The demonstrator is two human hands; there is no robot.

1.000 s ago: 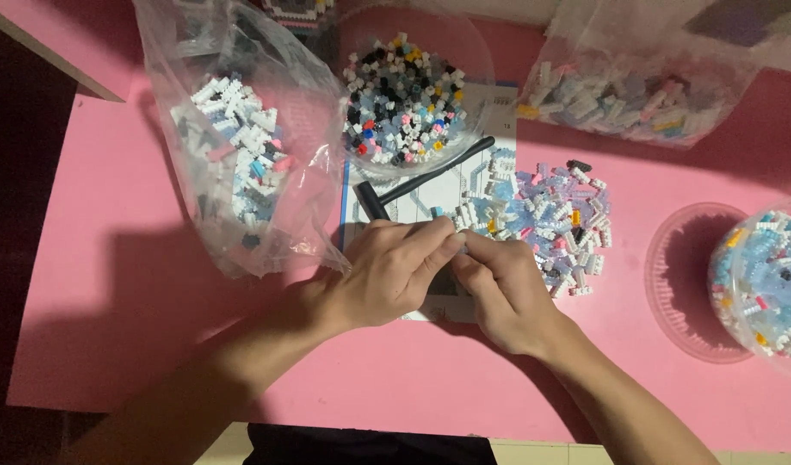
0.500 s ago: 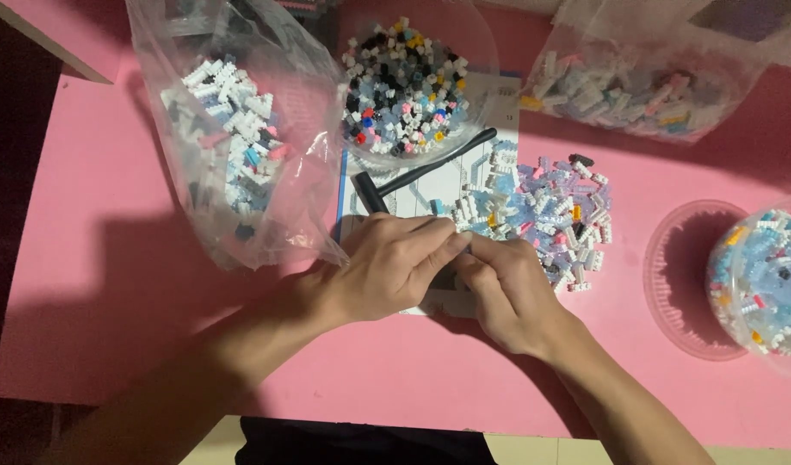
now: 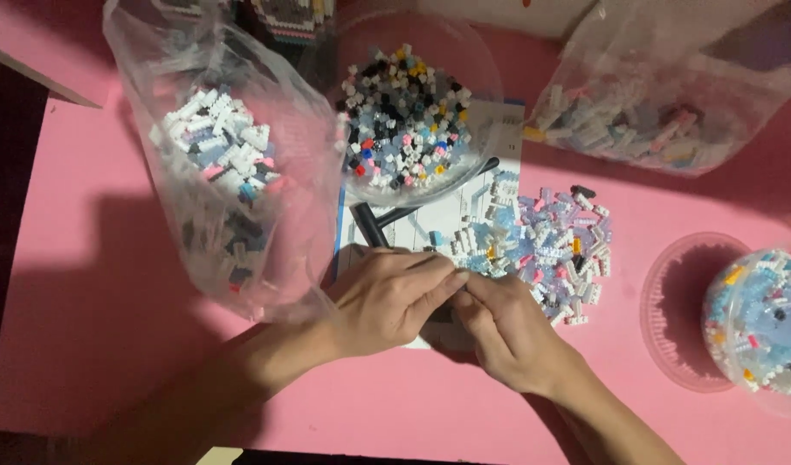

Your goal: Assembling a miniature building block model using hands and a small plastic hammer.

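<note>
My left hand [image 3: 395, 297] and my right hand [image 3: 509, 331] meet fingertip to fingertip over a white printed sheet [image 3: 430, 228] on the pink table [image 3: 111, 258]. Both hands are closed around something small and dark between them; most of it is hidden by the fingers. Just right of the fingertips lies a loose heap of tiny pastel bricks [image 3: 546, 245], blue, white and pink. A black tool [image 3: 374, 226] lies on the sheet just above my left hand.
A clear bag of white and pastel bricks [image 3: 223, 164] lies left. A clear bowl of mixed bricks [image 3: 404, 125] sits at top centre, another bag [image 3: 645, 120] at top right. A clear tub of bricks [image 3: 757, 319] and an empty round lid [image 3: 675, 314] stand right.
The view has shifted slightly; my hands stay pressed together over the sheet with little visible movement.
</note>
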